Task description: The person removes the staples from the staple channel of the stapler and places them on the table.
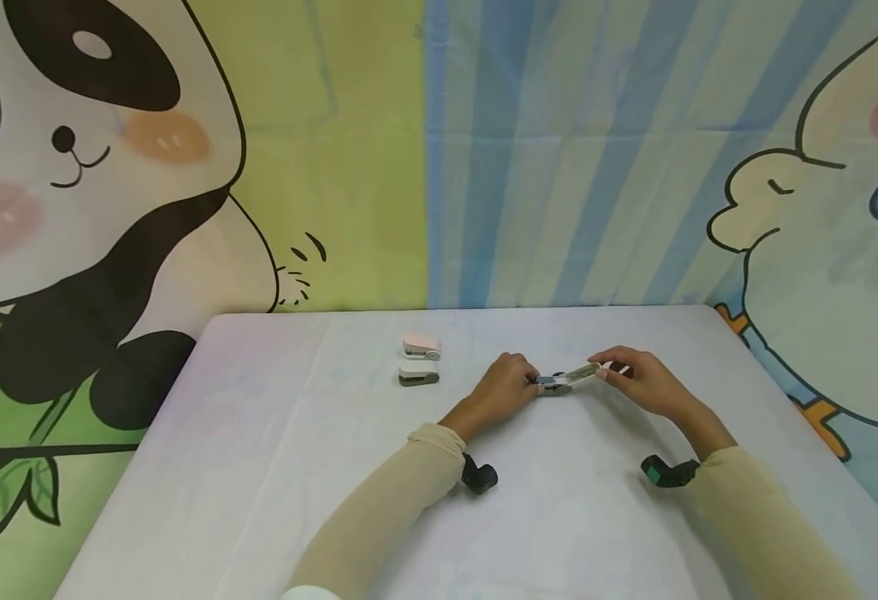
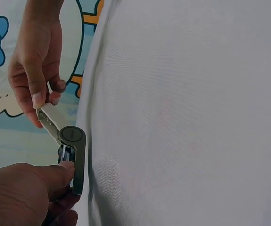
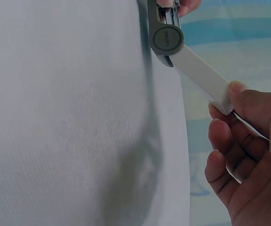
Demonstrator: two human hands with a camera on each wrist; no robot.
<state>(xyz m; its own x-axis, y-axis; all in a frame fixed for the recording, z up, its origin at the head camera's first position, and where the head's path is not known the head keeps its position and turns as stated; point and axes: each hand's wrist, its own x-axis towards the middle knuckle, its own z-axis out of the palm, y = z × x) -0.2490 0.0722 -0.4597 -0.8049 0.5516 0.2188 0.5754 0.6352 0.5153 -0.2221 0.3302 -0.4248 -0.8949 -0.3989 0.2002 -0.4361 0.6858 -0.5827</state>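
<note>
A stapler [image 1: 583, 373], swung wide open at its round hinge, is held between both hands above the white table. My left hand [image 1: 500, 385] grips its grey base [image 2: 79, 165], the thumb lying along the metal staple channel [image 2: 66, 154]. With thumb and fingertips, my right hand [image 1: 647, 382] pinches the far end of the white top arm [image 3: 202, 71]. That arm stands at an angle to the base. Part of the base is hidden behind the left fingers.
Left of the hands on the white table [image 1: 318, 500], a pink stapler [image 1: 421, 344] stands behind a white and grey stapler [image 1: 418, 372]. A printed cartoon cloth [image 1: 348, 167] hangs behind the table. Each wrist wears a black camera [image 1: 479, 477].
</note>
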